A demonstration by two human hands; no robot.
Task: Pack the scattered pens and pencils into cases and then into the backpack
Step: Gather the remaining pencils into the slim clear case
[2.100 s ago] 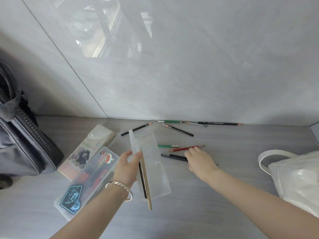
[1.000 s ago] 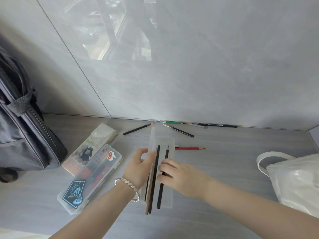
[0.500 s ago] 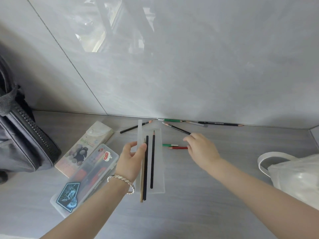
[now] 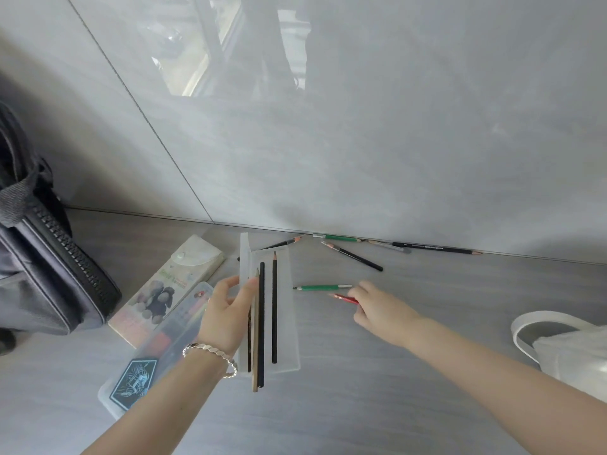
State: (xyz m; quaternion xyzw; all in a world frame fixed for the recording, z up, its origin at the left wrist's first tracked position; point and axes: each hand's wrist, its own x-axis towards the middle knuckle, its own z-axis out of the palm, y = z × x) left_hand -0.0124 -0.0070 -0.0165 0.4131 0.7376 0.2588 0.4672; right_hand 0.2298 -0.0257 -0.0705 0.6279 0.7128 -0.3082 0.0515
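Observation:
My left hand (image 4: 226, 313) grips an open clear plastic pencil case (image 4: 285, 320) by its left edge. Three pencils lie lengthwise in the case, two black and one wooden. To its right, my right hand (image 4: 381, 310) pinches a red pencil (image 4: 343, 298) at the table surface. A green pencil (image 4: 323, 287) lies just beyond it. Further back, several more pencils (image 4: 353, 256) rest along the wall. The grey backpack (image 4: 42, 264) stands at the far left with its zip showing.
A second clear case with a blue sticker (image 4: 147, 362) and a printed cardboard box (image 4: 170, 287) lie left of my left hand. A white bag (image 4: 565, 349) sits at the right edge. The grey wall rises directly behind the pencils.
My right hand put a black pencil into the case, reached out to the loose pencils and now closes on the red one. The left hand has kept hold of the case.

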